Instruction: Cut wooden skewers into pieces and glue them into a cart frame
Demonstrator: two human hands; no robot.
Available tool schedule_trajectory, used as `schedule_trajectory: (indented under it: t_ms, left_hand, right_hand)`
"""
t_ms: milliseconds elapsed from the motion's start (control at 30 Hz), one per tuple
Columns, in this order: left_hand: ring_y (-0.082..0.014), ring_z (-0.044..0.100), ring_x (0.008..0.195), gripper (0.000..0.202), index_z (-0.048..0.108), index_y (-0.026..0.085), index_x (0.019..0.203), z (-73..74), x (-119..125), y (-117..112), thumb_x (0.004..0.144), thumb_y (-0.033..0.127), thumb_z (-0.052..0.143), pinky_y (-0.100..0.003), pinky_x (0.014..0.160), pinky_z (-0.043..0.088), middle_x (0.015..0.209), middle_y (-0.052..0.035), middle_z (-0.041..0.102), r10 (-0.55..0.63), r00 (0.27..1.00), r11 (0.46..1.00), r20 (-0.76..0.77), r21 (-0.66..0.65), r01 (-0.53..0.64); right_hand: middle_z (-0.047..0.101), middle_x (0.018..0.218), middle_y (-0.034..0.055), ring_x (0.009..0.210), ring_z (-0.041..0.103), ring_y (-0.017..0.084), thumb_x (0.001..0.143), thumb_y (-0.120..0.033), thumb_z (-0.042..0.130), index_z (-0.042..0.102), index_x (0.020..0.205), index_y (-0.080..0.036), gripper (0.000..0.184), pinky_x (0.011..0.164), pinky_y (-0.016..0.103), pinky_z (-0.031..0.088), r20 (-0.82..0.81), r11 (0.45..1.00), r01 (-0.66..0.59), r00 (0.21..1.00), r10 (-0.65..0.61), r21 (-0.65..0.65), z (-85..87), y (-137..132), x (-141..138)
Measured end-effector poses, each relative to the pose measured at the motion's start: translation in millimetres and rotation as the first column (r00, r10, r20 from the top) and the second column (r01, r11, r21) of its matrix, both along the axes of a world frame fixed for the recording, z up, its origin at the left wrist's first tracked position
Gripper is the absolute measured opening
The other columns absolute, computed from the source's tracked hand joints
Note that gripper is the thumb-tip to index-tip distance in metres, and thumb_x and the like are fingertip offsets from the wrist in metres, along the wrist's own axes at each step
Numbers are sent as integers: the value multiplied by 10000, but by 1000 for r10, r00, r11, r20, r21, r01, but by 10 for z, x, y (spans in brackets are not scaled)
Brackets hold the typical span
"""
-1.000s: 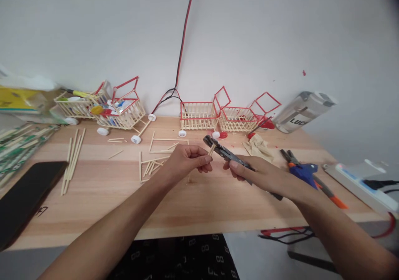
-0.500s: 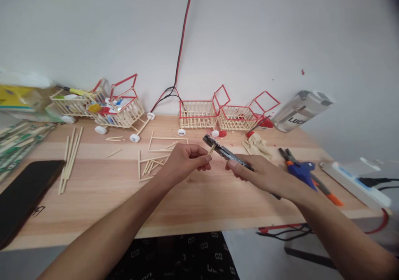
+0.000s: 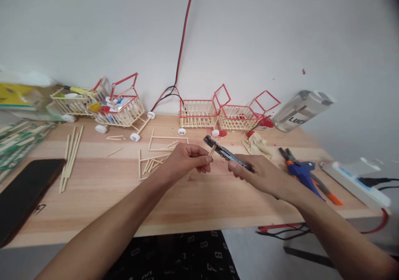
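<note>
My left hand (image 3: 187,157) pinches a short wooden stick (image 3: 212,149) above the middle of the wooden table (image 3: 199,201). My right hand (image 3: 260,173) grips dark metal pliers (image 3: 222,151), whose jaws are at the stick's far end. Both hands hover just over the tabletop. Loose wooden sticks and a partly built stick frame (image 3: 156,153) lie on the table behind my left hand.
Small stick-and-red-frame carts (image 3: 199,114) (image 3: 121,107) stand along the wall. A stick bundle (image 3: 71,155) and a black slab (image 3: 23,192) lie at left. A blue glue gun (image 3: 301,170), orange-handled pliers (image 3: 324,188), a crumpled cloth (image 3: 257,143), a power strip (image 3: 355,180) and a silver can (image 3: 301,110) are at right.
Both hands stay nearly still with the stick held at the pliers' jaws; the view has shifted slightly.
</note>
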State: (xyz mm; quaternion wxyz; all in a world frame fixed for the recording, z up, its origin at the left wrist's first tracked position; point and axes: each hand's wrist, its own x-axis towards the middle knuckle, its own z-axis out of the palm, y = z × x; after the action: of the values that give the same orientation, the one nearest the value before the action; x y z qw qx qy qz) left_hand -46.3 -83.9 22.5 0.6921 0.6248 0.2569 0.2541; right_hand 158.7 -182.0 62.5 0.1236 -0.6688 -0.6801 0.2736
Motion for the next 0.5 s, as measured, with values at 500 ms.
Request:
schedule_trajectory:
  t_ms: [500]
  left_hand:
    - [-85, 560, 577, 187, 665, 120, 681, 3, -8, -4, 779, 279, 679, -215, 600, 441, 622, -17, 650, -28, 999, 1000, -18, 13, 28]
  right_hand:
    - [463, 621, 5, 587, 419, 147, 908, -649, 310, 437, 671, -196, 527, 524, 281, 273, 44, 999, 2, 999, -4, 34, -20, -23, -16]
